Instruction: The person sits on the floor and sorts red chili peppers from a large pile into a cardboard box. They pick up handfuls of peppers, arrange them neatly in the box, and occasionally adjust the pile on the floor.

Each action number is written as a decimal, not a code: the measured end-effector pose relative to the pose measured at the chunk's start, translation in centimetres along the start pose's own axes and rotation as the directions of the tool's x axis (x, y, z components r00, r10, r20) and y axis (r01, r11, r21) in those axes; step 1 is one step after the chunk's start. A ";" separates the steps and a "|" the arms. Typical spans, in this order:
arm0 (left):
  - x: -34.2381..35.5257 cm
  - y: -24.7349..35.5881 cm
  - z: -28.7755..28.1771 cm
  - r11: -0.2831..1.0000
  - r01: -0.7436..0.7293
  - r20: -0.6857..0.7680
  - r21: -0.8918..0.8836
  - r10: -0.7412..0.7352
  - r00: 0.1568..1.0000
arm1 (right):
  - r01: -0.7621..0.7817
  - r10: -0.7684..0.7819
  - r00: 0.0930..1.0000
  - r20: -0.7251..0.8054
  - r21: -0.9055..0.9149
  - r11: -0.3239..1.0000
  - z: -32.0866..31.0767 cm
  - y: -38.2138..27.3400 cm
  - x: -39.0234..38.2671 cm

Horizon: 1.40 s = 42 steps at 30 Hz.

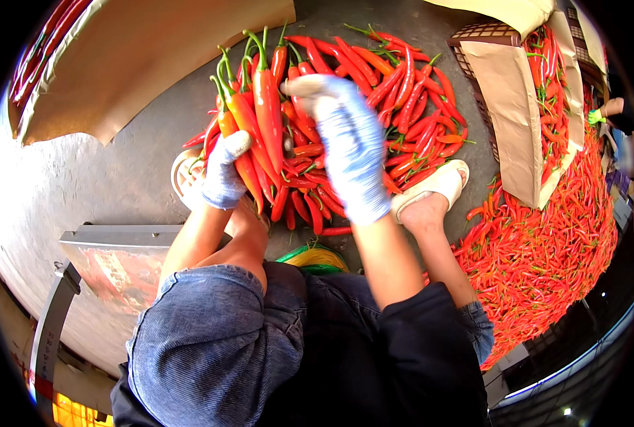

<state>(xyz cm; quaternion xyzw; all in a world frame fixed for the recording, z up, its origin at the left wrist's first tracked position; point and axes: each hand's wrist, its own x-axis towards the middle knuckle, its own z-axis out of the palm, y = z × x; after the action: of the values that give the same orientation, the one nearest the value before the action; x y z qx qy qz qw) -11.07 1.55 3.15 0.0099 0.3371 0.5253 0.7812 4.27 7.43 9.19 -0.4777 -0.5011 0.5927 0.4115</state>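
We find the left hand, in a blue and white glove, closed around a bunch of chillies, its thumb across the front. The bunch stands nearly upright, green stems uppermost, above the loose pile of chillies on the grey floor, between the person's two sandalled feet.

We observe the right hand, gloved alike, just beside the bunch at its right. Its fingers are partly bent and blurred; we cannot tell whether they grip anything.

Of containers, we record at the right a brown lattice crate, lined with brown paper folded out over its side. Inside lie red chillies, some with green stems. Just below the crate, a large heap of red chillies spreads over the floor.

At the upper left we note a second container, its brown paper lining flaring outward; long red chillies show inside at the picture's edge. Its walls are hidden, and we cannot tell how full it is.

Yellow and green strands lie near the person's knees. At the far right appears a co-worker's hand in a yellow-green glove.
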 end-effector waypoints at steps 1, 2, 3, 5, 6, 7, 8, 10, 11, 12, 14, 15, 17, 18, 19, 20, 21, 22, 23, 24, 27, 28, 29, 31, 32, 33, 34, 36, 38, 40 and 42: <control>0.4 0.0 -0.3 1.000 -0.004 0.054 -0.017 0.005 0.999 | 0.054 -0.064 0.997 -0.042 -0.204 0.978 -2.5 1.6 0.2; 0.5 0.4 0.1 0.994 -0.040 -0.034 0.105 0.044 0.998 | 0.138 -0.165 0.986 0.027 -0.689 0.711 -4.9 2.4 0.9; 0.6 0.7 0.2 0.994 -0.031 -0.020 0.102 0.033 0.999 | 0.294 -0.286 0.937 0.202 -0.896 0.331 -7.9 4.8 1.6; 0.9 1.1 0.0 0.996 -0.006 0.016 0.094 0.004 1.000 | 0.301 -0.109 0.939 0.327 -0.932 -0.201 -12.3 8.6 0.8; 0.7 1.2 -0.1 0.998 -0.002 -0.002 0.069 0.003 1.000 | 0.406 -0.097 0.899 0.426 -0.897 -0.175 -13.1 8.6 1.1; 0.4 1.3 0.0 0.997 -0.013 -0.039 0.072 0.015 0.999 | 0.505 -0.088 0.849 0.520 -0.850 -0.150 -13.6 8.6 1.4; 0.2 1.4 0.2 0.997 -0.022 -0.074 0.074 0.027 0.997 | 0.519 -0.088 0.846 0.526 -0.850 -0.089 -14.1 8.5 1.9; -0.4 1.1 -0.4 0.995 -0.007 -0.080 0.102 0.015 0.997 | 0.303 -0.051 0.952 0.302 -0.953 0.003 -12.5 7.1 3.2; -0.5 0.9 -0.3 0.995 -0.006 -0.108 0.098 0.016 0.994 | 0.126 -0.017 0.992 0.124 -0.987 0.102 -11.3 6.3 4.4; -0.7 0.8 -0.2 0.995 -0.010 -0.135 0.096 0.023 0.991 | 0.074 0.016 0.997 0.075 -0.996 0.046 -10.4 5.6 5.8; -0.6 0.8 -0.1 0.992 -0.018 -0.098 0.128 0.031 0.995 | 0.079 0.103 0.992 0.070 -0.994 -0.079 -9.5 7.2 7.6; -0.8 0.8 0.0 0.990 -0.001 -0.162 0.143 0.024 0.986 | 0.088 0.150 0.986 0.067 -0.986 -0.138 -8.9 7.5 8.2; -0.9 0.8 -0.3 0.992 0.016 -0.184 0.122 0.007 0.983 | 0.034 0.346 0.938 0.009 -0.997 -0.065 -8.6 6.9 8.7; -0.8 0.8 -0.3 0.993 0.004 -0.175 0.120 0.017 0.984 | 0.025 0.388 0.921 0.011 -0.999 -0.031 -9.0 6.4 8.6; -0.7 0.9 -0.2 0.993 -0.008 -0.166 0.118 0.028 0.986 | 0.013 0.430 0.903 0.013 -1.000 0.002 -9.5 5.9 8.6; -0.7 1.0 -0.2 0.993 -0.019 -0.156 0.116 0.037 0.987 | -0.079 0.526 0.849 -0.057 -0.997 0.019 -9.8 5.6 8.9; -0.7 0.9 -0.4 0.995 -0.001 -0.153 0.096 0.016 0.988 | -0.078 0.516 0.855 -0.056 -0.997 0.021 -9.8 5.7 8.4; -0.7 1.0 -0.7 0.997 0.017 -0.149 0.076 -0.005 0.989 | -0.078 0.506 0.860 -0.056 -0.997 0.023 -9.6 5.8 7.9; -0.7 0.9 -0.9 0.998 0.035 -0.145 0.057 -0.027 0.989 | -0.078 0.497 0.866 -0.055 -0.997 0.024 -9.2 5.9 7.3; -0.7 0.8 -1.2 0.998 0.023 -0.157 -0.055 -0.031 0.987 | -0.087 0.494 0.864 -0.095 -0.995 -0.040 -8.0 5.4 7.4; -0.6 0.9 -1.1 0.999 -0.007 -0.111 0.031 0.011 0.994 | -0.028 0.267 0.961 -0.072 -0.985 -0.168 -6.2 6.4 6.8; -0.7 0.9 -0.5 0.999 -0.010 -0.162 0.049 0.018 0.987 | -0.045 0.250 0.965 -0.084 -0.986 -0.160 -6.4 7.2 6.8; -0.7 0.9 -0.6 0.999 -0.002 -0.138 0.034 0.007 0.990 | -0.106 0.268 0.955 -0.127 -0.990 -0.092 -6.6 8.0 6.8; -0.5 0.9 -1.1 0.999 -0.011 -0.141 0.031 0.015 0.990 | -0.096 0.207 0.974 -0.095 -0.995 -0.001 -5.7 8.4 6.2; -0.7 1.0 -1.4 1.000 -0.009 -0.146 0.021 0.012 0.989 | -0.098 0.288 0.953 -0.093 -0.995 0.005 -5.3 8.5 5.8; -0.5 0.9 -1.7 1.000 -0.006 -0.140 0.007 0.007 0.990 | -0.104 0.361 0.928 -0.095 -0.995 0.005 -4.7 7.9 5.6; -0.5 1.0 -1.8 1.000 -0.004 -0.138 -0.007 0.003 0.990 | -0.091 0.444 0.890 -0.103 -0.995 -0.049 -3.8 6.7 6.0; -0.5 1.4 -1.2 0.999 -0.012 -0.186 -0.030 0.006 0.983 | -0.114 0.449 0.888 -0.100 -0.993 0.004 -3.2 6.8 7.3; -0.3 1.4 -1.7 0.998 0.021 -0.166 -0.064 -0.031 0.986 | -0.164 0.433 0.896 -0.097 -0.979 0.119 -3.6 7.3 7.5; -0.3 1.8 -1.6 1.000 -0.017 -0.141 -0.021 0.014 0.990 | -0.138 0.382 0.923 -0.053 -0.970 0.198 -4.1 8.0 6.5; 0.0 2.1 -1.5 0.998 -0.063 -0.095 -0.007 0.062 0.994 | -0.102 0.267 0.962 -0.052 -0.979 0.178 -5.0 8.0 4.7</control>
<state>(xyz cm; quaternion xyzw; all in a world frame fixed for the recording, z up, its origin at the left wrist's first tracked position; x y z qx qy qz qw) -13.55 1.94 2.79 -0.0086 0.3705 0.5510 0.7477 8.10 11.72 0.31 -0.6459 -0.7259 0.2184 -0.0905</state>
